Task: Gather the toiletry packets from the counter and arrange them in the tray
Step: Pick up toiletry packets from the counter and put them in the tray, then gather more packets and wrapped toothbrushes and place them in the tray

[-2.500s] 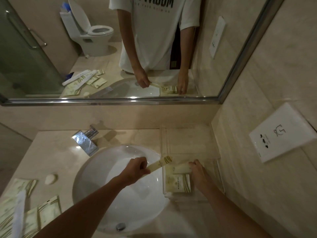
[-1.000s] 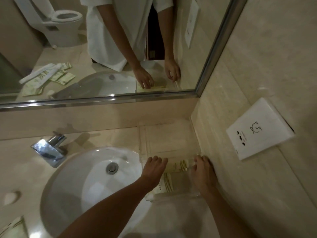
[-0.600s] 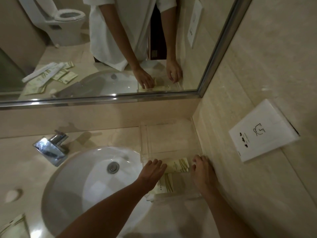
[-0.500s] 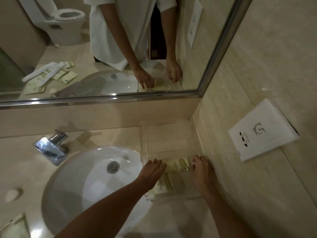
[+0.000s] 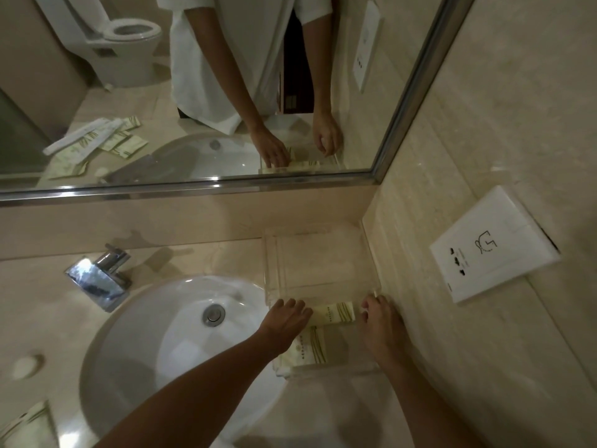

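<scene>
A clear acrylic tray (image 5: 319, 253) stands on the counter right of the sink, against the side wall. Two cream toiletry packets lie in its near end: one crosswise (image 5: 336, 313), another (image 5: 310, 349) closer to me. My left hand (image 5: 286, 318) lies flat, fingers spread, on the left end of the crosswise packet. At that packet's right end, by the tray's right wall, my right hand (image 5: 379, 321) has its fingers curled; whether it grips anything is hidden. More packets (image 5: 29, 425) lie on the counter at the bottom left.
A white basin (image 5: 181, 344) with a chrome tap (image 5: 97, 279) fills the middle of the counter. A small soap (image 5: 24, 367) sits to its left. On the right wall is a white socket plate (image 5: 491, 244). The mirror (image 5: 193, 92) runs along the back.
The long packet my left hand carried over the sink now lies crosswise in the tray. Over the last half second both hands have stayed almost still.
</scene>
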{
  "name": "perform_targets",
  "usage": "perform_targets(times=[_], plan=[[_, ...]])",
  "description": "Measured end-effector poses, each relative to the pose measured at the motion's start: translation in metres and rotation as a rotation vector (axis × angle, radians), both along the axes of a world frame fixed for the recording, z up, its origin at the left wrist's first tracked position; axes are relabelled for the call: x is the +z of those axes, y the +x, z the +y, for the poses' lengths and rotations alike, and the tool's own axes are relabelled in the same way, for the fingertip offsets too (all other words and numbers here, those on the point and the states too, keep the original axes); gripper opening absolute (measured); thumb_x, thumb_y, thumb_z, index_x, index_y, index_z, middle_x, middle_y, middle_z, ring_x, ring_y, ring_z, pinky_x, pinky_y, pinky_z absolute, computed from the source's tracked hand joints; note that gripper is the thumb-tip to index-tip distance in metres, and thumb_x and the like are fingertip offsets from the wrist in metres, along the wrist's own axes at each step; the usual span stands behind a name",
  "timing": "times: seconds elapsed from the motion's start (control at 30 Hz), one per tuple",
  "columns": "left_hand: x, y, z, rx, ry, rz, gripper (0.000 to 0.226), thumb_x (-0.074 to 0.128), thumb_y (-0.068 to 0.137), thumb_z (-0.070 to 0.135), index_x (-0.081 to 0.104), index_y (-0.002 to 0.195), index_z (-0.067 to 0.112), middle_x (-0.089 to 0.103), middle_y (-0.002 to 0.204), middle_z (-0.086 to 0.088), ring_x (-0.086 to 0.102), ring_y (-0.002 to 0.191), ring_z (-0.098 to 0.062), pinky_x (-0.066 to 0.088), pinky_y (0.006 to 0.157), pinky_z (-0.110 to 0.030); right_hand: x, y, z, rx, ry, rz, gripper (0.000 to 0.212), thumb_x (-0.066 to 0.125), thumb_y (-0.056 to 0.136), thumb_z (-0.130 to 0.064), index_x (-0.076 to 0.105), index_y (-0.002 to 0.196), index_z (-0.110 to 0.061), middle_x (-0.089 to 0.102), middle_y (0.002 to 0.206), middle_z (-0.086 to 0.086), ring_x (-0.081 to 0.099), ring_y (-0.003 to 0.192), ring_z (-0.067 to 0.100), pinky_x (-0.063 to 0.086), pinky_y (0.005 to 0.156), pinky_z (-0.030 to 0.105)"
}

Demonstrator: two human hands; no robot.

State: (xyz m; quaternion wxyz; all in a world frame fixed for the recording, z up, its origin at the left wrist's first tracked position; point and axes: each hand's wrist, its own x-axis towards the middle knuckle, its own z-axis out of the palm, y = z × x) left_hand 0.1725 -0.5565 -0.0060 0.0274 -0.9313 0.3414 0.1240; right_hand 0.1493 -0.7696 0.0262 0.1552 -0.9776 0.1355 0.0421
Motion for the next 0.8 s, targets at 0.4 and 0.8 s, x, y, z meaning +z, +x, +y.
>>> perform_targets(times=[0.4, 0.8], plan=[[0.028, -0.001, 0.035, 0.079, -0.093, -0.052, 0.048, 0.052, 0.081, -0.008, 0.042, 0.126, 0.006, 0.051, 0.123, -0.016, 0.051, 0.106, -0.029, 0.043, 0.092, -0.041, 0.019, 0.012, 0.030, 0.174, 0.032, 0.028, 0.005, 0.057, 0.086, -0.015, 0.055, 0.089, -0.019, 0.059, 0.094, 0.000, 0.059, 0.085, 0.022, 0.042, 0.064, 0.028], [0.060, -0.054, 0.181, 0.474, -0.144, -0.074, 0.027, 0.046, 0.089, 0.009, 0.052, 0.115, 0.012, 0.058, 0.116, -0.011, 0.054, 0.104, -0.029, 0.039, 0.090, -0.038, 0.053, 0.019, 0.154, 0.563, -0.068, 0.054, 0.011, 0.046, 0.089, -0.019, 0.056, 0.089, -0.017, 0.064, 0.092, 0.006, 0.062, 0.084, 0.025, 0.042, 0.066, 0.029]])
